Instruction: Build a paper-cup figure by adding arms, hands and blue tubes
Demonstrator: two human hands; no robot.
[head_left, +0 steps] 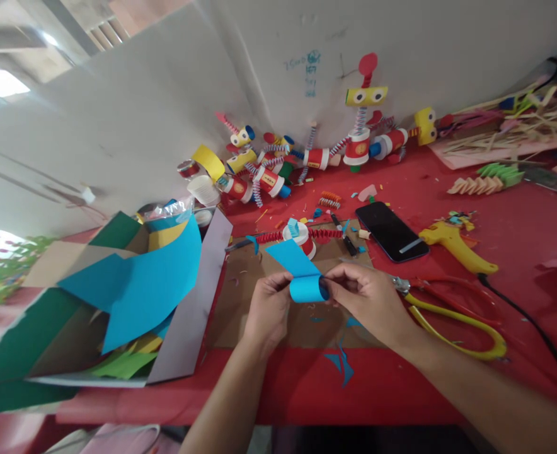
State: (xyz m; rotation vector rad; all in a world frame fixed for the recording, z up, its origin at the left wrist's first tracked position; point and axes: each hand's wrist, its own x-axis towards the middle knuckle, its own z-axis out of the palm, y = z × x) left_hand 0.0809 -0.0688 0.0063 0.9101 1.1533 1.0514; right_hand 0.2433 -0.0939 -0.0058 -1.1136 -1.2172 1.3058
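Observation:
Between my two hands a blue paper strip [307,287] is curled into a roll at its near end, while its far end sticks out flat. My left hand [269,302] pinches the roll's left edge. On the other side, my right hand [361,295] grips the right edge with thumb and fingers. Just beyond the strip stands a red and white paper cup [302,239] with red folded-paper arms, partly hidden by the strip. Under my hands lies a brown cardboard sheet [241,315], with blue paper scraps [342,364] near its front edge.
At left sits an open box [184,334] holding coloured paper sheets. To the right are a black phone [392,230], a yellow glue gun [462,246] with a cord, and scissors [458,309] with yellow and red handles. Several paper-cup figures [356,148] stand along the wall.

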